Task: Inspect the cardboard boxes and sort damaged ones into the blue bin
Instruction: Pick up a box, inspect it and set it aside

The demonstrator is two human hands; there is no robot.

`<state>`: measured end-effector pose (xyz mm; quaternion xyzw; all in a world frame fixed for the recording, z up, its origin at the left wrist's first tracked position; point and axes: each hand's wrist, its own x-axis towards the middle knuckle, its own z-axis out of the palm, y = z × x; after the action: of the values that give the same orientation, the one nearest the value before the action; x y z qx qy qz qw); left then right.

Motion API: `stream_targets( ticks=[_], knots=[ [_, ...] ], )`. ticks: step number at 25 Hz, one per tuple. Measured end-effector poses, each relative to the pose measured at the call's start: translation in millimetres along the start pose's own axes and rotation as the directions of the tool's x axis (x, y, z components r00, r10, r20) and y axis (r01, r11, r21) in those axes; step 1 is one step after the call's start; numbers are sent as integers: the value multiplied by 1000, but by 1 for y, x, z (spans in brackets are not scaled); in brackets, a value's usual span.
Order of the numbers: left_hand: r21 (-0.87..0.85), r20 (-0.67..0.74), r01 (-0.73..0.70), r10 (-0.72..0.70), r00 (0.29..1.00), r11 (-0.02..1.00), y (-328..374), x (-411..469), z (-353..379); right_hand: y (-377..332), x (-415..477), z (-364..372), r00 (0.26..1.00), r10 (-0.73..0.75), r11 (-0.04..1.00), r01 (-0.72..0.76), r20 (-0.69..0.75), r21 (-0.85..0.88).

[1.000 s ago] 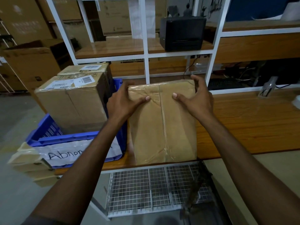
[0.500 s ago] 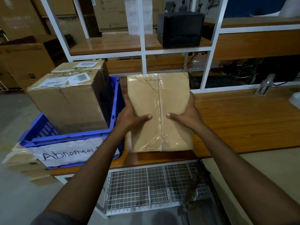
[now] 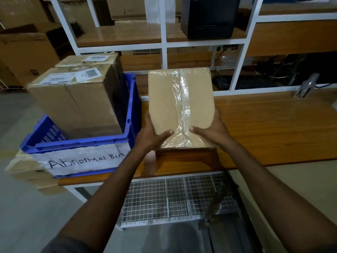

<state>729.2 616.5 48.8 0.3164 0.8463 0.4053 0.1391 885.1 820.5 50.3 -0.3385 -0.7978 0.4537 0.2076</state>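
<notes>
Taped across the front of the blue bin [image 3: 131, 106] is a white sheet [image 3: 85, 161], hand-lettered "Abnormal Bin". Behind the shelving, a carton [image 3: 146, 59] shows the printed words "WASHING MAC", the rest hidden. The boxes [image 3: 76, 103] in the bin carry barcode labels [image 3: 90, 73], their print too small to read.

Dim, even indoor light, as I see it. Soft glare lies on the clear tape [image 3: 183, 99] of the box [image 3: 164, 99] and on the shelf [image 3: 118, 36]. The box casts a shadow on the desk [image 3: 264, 128]. Straight lines bow toward the edges, and the left corners look smeared.
</notes>
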Motion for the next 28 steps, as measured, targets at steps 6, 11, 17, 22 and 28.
stream_targets(
  ticks=[6, 11, 17, 22, 28],
  knots=[
    [-90, 124, -41, 52, 991, 995, -13, -7, -7, 2, -9, -8, 995, 8, 1000, -8, 95, 2],
    [-104, 73, -63, 71, 995, 993, -5, -15, -14, -7, -14, -22, 979, -48, 998, 41, 201, 39],
    [34, 27, -103, 102, 994, 994, 2, -23, -26, -8, -21, -23, 990, -90, 995, 83, 106, 63],
    [61, -156, -173, 180, 971, 983, 25, -24, -36, -13, -32, -25, 990, -130, 977, 136, -46, 163],
    [76, -80, -241, 246, 966, 968, 40, -26, -55, -43, -39, -41, 976, -212, 968, 215, -39, 125]
  ],
)
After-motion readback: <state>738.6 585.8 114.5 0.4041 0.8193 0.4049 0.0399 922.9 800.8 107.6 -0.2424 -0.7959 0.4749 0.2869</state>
